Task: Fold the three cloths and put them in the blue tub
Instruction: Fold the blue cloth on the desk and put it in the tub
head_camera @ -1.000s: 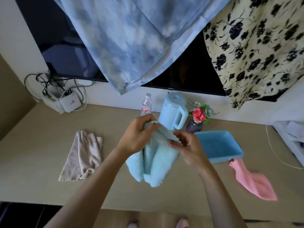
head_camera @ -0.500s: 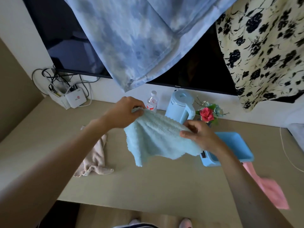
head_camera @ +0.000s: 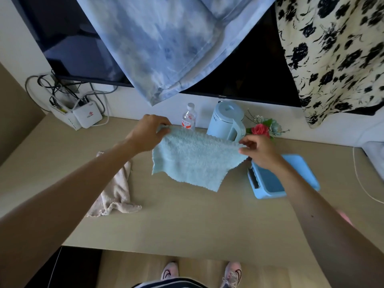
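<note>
A beige cloth (head_camera: 116, 192) is seen crumpled on the worktop (head_camera: 187, 221), partly hidden by the left forearm. A sliver of pink cloth (head_camera: 345, 218) is glimpsed past the right arm. The light blue cloth (head_camera: 195, 161) is held spread above the worktop, its top corners pinched by the left hand (head_camera: 148, 132) and right hand (head_camera: 259, 152). The blue tub (head_camera: 301, 169) is partly covered by the right wrist.

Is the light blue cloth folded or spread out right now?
Spread out: the left hand and right hand hold the light blue cloth by its top corners.
</note>
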